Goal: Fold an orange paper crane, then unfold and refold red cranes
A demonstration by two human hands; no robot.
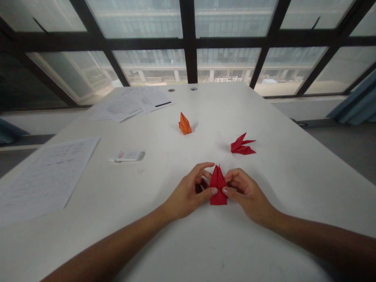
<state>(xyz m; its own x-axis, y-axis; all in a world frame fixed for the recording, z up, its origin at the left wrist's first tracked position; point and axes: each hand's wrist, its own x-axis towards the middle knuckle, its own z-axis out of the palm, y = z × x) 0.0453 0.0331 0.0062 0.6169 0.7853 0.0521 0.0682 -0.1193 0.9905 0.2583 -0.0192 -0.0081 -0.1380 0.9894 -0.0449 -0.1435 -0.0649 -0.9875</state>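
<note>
Between my two hands is a red folded paper piece (217,196), its two narrow points facing away from me and its flat edge toward me. My left hand (196,190) pinches its left side, thumb on the front face and fingers behind. On the other side my right hand (243,190) grips the right edge, its thumb also pressed on the front. The fingertips behind the paper are partly hidden. Beyond my right hand lies a second red origami piece (242,145) with several pointed flaps. An orange origami piece (184,124) stands farther back, near the table's middle.
A white table (164,243) stretches to the windows. Left of my hands lies a small white packet or device (129,156) with printing. Written sheets (49,172) cover the left side, and more papers (132,102) overlap at the far left. Two round holes pierce the far end.
</note>
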